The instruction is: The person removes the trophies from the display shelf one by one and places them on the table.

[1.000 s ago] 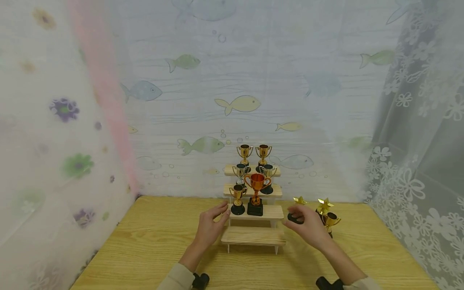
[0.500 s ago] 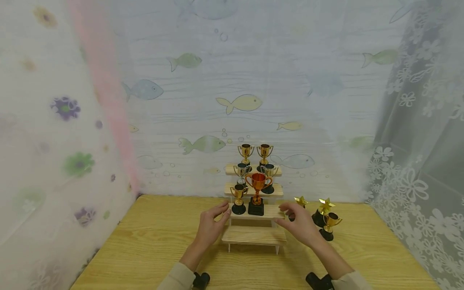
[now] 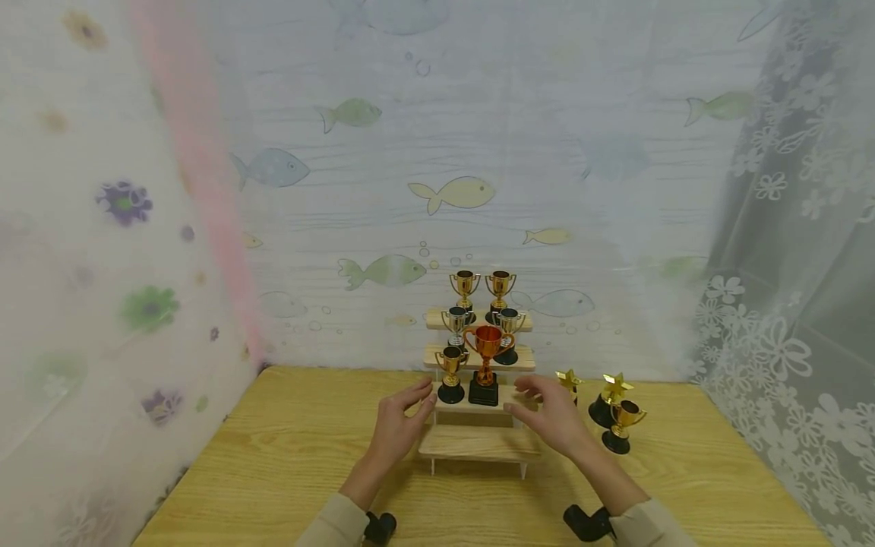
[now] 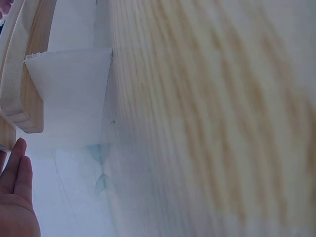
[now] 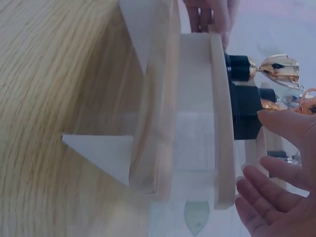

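Observation:
An orange-red trophy cup (image 3: 484, 365) on a square black base stands on the second step from the bottom of a wooden tiered stand (image 3: 478, 439). Left of it is a small gold trophy cup (image 3: 451, 374) with a round black base. My left hand (image 3: 399, 422) is at that step's left end, fingers slightly bent and nothing gripped. At the right end, my right hand (image 3: 557, 418) has its fingers spread and loosely bent. In the right wrist view, the right thumb (image 5: 286, 123) overlaps the edge of the black base (image 5: 247, 112); contact cannot be told.
Silver cups (image 3: 456, 322) stand one step higher, and gold cups (image 3: 501, 287) on the top step. Right of the stand, the table (image 3: 287, 448) carries star trophies (image 3: 615, 387) and another gold cup (image 3: 625, 418). A fish-print curtain (image 3: 383, 182) hangs behind.
My right hand has moved left, from beside the star trophies to the step's right end near the orange-red trophy. My left hand has stayed in place.

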Demonstrator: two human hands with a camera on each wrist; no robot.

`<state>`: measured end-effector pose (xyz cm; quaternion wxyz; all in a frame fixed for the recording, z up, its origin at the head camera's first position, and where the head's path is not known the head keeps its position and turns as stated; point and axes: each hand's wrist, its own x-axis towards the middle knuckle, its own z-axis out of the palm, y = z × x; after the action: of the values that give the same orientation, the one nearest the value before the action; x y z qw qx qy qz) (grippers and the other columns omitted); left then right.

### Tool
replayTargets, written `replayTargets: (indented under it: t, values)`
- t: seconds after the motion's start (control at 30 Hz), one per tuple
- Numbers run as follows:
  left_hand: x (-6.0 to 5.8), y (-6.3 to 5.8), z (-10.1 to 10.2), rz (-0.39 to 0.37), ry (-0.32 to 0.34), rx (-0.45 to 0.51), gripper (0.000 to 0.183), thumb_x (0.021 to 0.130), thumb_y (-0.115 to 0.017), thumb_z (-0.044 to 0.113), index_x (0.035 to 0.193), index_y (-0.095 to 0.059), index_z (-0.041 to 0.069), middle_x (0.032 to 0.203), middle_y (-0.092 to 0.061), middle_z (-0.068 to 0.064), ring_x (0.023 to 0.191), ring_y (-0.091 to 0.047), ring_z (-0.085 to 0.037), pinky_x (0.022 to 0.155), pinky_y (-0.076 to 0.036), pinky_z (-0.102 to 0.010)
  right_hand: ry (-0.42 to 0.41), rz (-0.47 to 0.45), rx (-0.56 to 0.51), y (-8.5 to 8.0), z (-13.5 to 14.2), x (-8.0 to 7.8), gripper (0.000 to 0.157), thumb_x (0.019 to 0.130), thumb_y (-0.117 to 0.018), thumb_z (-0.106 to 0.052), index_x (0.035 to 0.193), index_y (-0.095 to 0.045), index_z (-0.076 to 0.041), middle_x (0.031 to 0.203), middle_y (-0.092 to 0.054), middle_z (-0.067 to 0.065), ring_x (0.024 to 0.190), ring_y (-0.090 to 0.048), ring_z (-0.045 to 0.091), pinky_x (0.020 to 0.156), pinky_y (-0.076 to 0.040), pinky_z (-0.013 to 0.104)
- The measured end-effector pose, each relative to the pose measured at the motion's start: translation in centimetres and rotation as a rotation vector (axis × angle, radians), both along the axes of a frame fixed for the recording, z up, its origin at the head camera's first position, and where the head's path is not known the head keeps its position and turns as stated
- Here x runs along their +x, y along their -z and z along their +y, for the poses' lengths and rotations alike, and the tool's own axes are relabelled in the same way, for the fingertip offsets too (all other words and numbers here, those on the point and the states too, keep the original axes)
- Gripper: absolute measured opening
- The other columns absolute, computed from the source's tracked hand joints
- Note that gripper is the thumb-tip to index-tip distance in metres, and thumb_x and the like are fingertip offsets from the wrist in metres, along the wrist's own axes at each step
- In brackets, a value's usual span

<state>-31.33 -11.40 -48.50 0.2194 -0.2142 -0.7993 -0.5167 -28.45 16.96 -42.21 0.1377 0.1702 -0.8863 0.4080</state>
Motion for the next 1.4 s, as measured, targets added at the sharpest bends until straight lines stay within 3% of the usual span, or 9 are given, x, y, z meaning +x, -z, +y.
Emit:
replayTargets:
  t: [0.2, 0.57, 0.9, 1.23, 1.4]
  values:
    - [0.1, -0.3, 0.1, -0.005, -0.001, 0.009, 0.034, 0.102, -0.066, 0.018, 0.127, -0.069, -0.005, 0.137, -0.064, -0.019, 0.129, -0.060, -0.035, 0.101, -0.052, -0.052, -0.006, 0.007, -0.020, -0.1, -0.9, -0.5, 0.038, 0.089, -0.081, -0.017, 0.122, -0.069, -0.003, 0.116, -0.069, 0.014, 0.101, -0.063, 0.027, 0.088, -0.055, 0.046]
    - [0.1, -0.2, 0.2, 0.005, -0.009, -0.001, 0.035, 0.102, -0.066, 0.018, 0.127, -0.069, -0.007, 0.137, -0.063, -0.020, 0.128, -0.060, -0.036, 0.100, -0.053, -0.052, 0.021, -0.036, -0.036, -0.1, -2.6, -1.1, 0.054, 0.088, -0.083, -0.026, 0.130, -0.065, 0.003, 0.126, -0.066, 0.021, 0.106, -0.065, 0.032, 0.089, -0.057, 0.050]
    - [0.2, -0.4, 0.2, 0.006, -0.004, 0.007, 0.034, 0.102, -0.066, 0.016, 0.127, -0.069, -0.007, 0.138, -0.064, -0.015, 0.128, -0.059, -0.041, 0.100, -0.052, -0.053, 0.135, -0.031, -0.002, 0.1, -4.6, -1.5, 0.061, 0.084, -0.086, -0.032, 0.132, -0.066, -0.001, 0.120, -0.070, 0.017, 0.100, -0.069, 0.031, 0.084, -0.058, 0.049]
    - [0.1, -0.2, 0.2, 0.012, -0.006, -0.001, 0.032, 0.102, -0.066, 0.015, 0.127, -0.070, -0.003, 0.137, -0.063, -0.021, 0.127, -0.060, -0.038, 0.099, -0.053, -0.053, 0.202, -0.010, -0.001, 0.3, -5.8, -1.8, 0.054, 0.082, -0.088, -0.033, 0.125, -0.071, -0.004, 0.106, -0.073, 0.009, 0.077, -0.062, 0.016, 0.065, -0.053, 0.034]
    - [0.1, 0.0, 0.2, 0.012, -0.011, 0.001, 0.033, 0.102, -0.067, 0.018, 0.126, -0.070, -0.003, 0.136, -0.064, -0.020, 0.127, -0.061, -0.036, 0.099, -0.053, -0.052, 0.248, -0.027, -0.005, 0.5, -6.2, -1.8, 0.057, 0.083, -0.087, -0.035, 0.128, -0.069, -0.004, 0.110, -0.072, 0.012, 0.092, -0.069, 0.026, 0.076, -0.058, 0.044]
